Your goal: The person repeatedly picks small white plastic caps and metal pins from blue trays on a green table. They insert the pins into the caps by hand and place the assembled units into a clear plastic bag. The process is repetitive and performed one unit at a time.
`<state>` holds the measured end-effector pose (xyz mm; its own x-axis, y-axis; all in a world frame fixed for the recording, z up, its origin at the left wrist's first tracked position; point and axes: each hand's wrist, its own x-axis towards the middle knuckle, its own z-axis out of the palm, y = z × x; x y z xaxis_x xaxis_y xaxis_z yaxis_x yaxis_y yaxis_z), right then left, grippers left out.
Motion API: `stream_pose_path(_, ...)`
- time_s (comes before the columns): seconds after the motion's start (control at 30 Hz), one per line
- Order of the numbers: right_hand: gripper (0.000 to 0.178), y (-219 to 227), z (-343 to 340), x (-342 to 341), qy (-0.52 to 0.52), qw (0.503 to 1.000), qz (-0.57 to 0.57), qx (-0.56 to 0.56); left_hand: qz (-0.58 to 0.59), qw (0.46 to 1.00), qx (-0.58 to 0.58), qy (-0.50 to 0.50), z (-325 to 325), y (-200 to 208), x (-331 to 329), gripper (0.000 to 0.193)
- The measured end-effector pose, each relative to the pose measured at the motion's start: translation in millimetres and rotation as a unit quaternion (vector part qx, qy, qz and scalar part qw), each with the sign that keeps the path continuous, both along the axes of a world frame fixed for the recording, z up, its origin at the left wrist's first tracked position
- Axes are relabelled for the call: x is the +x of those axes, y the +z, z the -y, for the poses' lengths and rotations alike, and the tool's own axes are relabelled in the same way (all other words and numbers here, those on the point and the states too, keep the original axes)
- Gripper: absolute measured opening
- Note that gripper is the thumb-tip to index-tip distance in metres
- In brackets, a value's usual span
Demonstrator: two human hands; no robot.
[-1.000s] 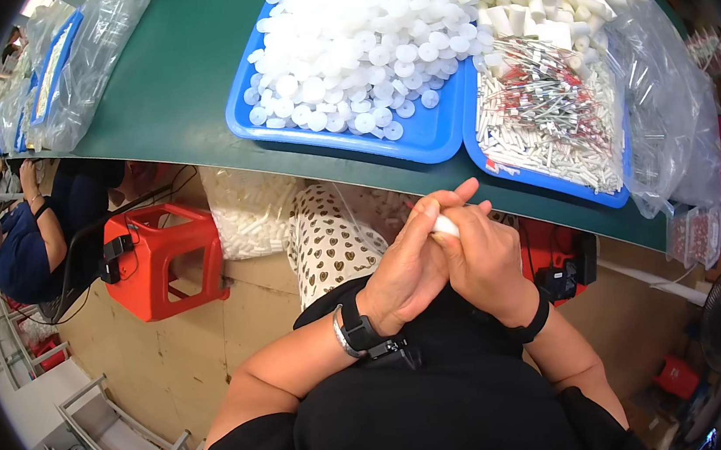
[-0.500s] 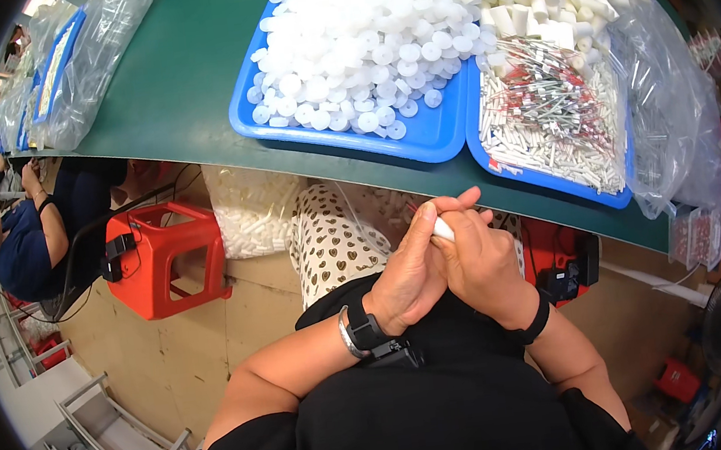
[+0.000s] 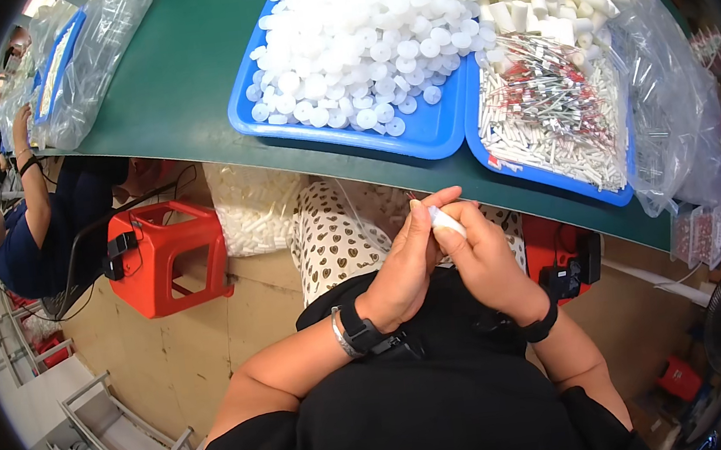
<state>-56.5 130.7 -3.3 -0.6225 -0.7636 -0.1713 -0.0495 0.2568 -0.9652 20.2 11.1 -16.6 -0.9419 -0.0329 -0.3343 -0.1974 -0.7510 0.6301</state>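
Note:
Above my lap, in front of the table edge, my two hands meet. Between the thumb and fingers of my right hand [image 3: 492, 262] is a white cylindrical piece [image 3: 447, 223] with a rounded end. My left hand [image 3: 399, 281] is closed beside it, thumb up, its fingertips close to the far end of the piece. A thin dark-red piece [image 3: 411, 195] sticks out at the left fingertips. Whether it joins the white cylinder is hidden by the fingers.
On the green table [image 3: 162, 88] a blue tray [image 3: 342, 135] holds translucent white discs. Another blue tray [image 3: 549, 183] holds small white sticks and red-and-white wired parts, near cream cylinders [image 3: 522, 6]. Clear plastic bags lie alongside. A red stool [image 3: 142, 279] and a co-worker [image 3: 27, 234] are left.
My right hand has drawn slightly back, showing more of the white cylinder. My left fingertips have shifted a little left. The co-worker's arm has risen toward the far-left tray.

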Motion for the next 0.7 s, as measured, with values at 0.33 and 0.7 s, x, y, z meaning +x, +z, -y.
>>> stream_pose_path(0.33,0.04,5.7,-8.0,-16.1,0.051,0.885,0.461,-0.027,-0.01,1.0,0.001,-0.001,4.9,0.4,-0.3,0.059)
stream_pose_path(0.7,0.043,-34.1,-2.2,-7.2,0.068,0.956,-0.244,0.147,0.217,0.976,0.032,-0.017,11.5,-35.3,13.8,0.072)
